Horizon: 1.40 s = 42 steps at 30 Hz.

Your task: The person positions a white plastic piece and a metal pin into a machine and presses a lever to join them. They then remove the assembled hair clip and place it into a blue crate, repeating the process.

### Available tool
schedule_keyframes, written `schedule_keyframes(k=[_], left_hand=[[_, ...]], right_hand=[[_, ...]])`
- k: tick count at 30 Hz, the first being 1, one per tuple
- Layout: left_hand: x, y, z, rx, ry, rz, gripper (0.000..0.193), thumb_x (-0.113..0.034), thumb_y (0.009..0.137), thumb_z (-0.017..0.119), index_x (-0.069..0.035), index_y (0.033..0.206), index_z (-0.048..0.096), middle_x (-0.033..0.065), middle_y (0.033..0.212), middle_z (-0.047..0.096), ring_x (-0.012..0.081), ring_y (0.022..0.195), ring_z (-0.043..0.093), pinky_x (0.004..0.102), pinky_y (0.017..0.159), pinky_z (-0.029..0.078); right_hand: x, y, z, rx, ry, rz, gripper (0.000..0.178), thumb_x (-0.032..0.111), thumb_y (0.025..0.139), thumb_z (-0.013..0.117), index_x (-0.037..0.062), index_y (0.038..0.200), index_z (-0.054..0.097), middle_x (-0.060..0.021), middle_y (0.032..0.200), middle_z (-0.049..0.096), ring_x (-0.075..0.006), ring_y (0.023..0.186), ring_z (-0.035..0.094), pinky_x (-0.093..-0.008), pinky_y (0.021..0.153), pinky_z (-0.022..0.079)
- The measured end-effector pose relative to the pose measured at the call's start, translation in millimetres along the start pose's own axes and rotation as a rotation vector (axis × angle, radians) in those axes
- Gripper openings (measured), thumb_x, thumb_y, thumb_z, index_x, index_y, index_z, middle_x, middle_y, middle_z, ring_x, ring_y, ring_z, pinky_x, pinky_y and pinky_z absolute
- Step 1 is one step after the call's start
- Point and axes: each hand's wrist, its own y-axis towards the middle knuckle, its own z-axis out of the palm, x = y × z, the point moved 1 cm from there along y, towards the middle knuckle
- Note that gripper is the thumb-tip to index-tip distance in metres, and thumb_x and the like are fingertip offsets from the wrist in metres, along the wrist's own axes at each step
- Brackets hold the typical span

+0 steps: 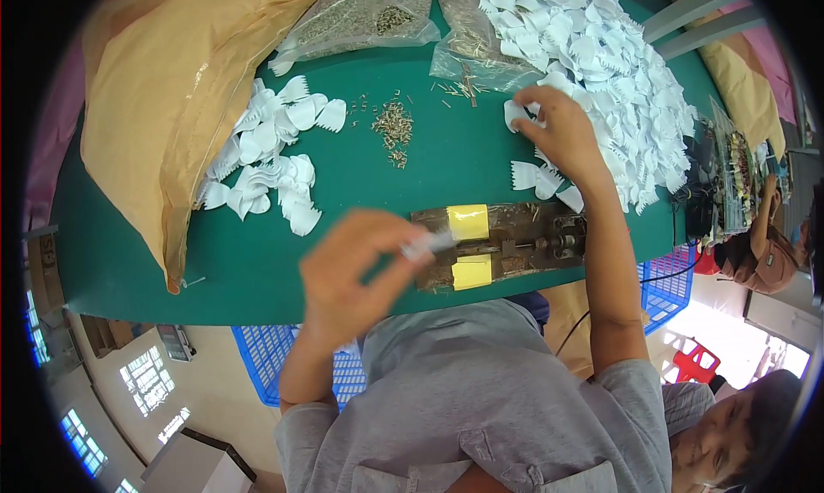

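Observation:
My left hand [356, 274], smeared by motion, pinches a small white plastic piece [419, 248] at the left end of a dark metal fixture [524, 246] with two yellow pads. At the left edge of a large heap of white toothed plastic pieces [631, 107], my right hand [558, 133] has thumb and fingers closed around one white toothed piece [512, 115]. Several loose toothed pieces [536, 178] lie below that hand. A smaller pile of such pieces [266, 158] is at the left, with small metal springs [394, 133] scattered in the middle.
A big yellow sack [172, 107] lies on the green table [446, 163] at the left. Clear bags of small metal parts [360, 17] and thin pins [472, 38] lie at the back. Blue baskets [266, 356] stand below the table edge. Other people are at the right.

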Motion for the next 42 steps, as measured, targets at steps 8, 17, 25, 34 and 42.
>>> schedule_keyframes(k=[8,17,25,34,42], left_hand=[[2,-36,66,0.214,0.392,0.236,0.027,-0.007,0.078,0.074,-0.012,0.105,0.076,-0.0023,0.098,0.068,0.0211,0.099,0.057,0.0393,0.088,0.04],[11,-49,87,0.028,0.617,0.29,0.029,-0.007,0.08,0.078,-0.017,0.107,0.078,-0.006,0.1,0.071,0.0203,0.097,0.055,0.0398,0.09,0.039],[34,-37,77,0.015,0.286,0.057,0.095,-0.009,0.076,0.088,-0.008,0.158,0.04,0.0103,0.144,0.061,0.0359,0.133,0.049,0.0472,0.112,0.037],[52,-42,74,0.153,0.118,-0.03,0.096,-0.008,0.078,0.084,-0.006,0.161,0.036,0.0046,0.12,0.076,0.0302,0.131,0.052,0.0435,0.113,0.041],[53,-39,77,0.177,0.037,-0.04,0.085,-0.005,0.078,0.081,-0.007,0.156,0.046,0.0059,0.119,0.074,0.0307,0.127,0.051,0.043,0.108,0.046]], right_hand=[[-39,12,20,0.104,-0.083,-0.115,0.032,0.009,0.084,0.074,0.0095,0.115,0.066,-0.0145,0.113,0.072,-0.0392,0.104,0.069,-0.0481,0.086,0.056],[73,-93,-16,0.047,0.383,0.037,0.016,0.01,0.097,0.07,0.005,0.112,0.072,-0.0164,0.097,0.072,-0.0352,0.09,0.072,-0.039,0.076,0.057],[88,-102,8,0.098,0.304,-0.233,0.017,0.009,0.089,0.075,0.0084,0.105,0.072,-0.0105,0.079,0.063,-0.0324,0.081,0.064,-0.0449,0.067,0.052],[88,-120,3,0.116,0.238,-0.175,0.015,0.005,0.092,0.073,0.0076,0.107,0.076,-0.0067,0.088,0.071,-0.0283,0.081,0.061,-0.0409,0.076,0.046],[90,-139,8,-0.034,0.42,0.019,0.022,0.007,0.082,0.082,0.0086,0.104,0.076,-0.0069,0.11,0.074,-0.0282,0.107,0.066,-0.0367,0.087,0.048]])
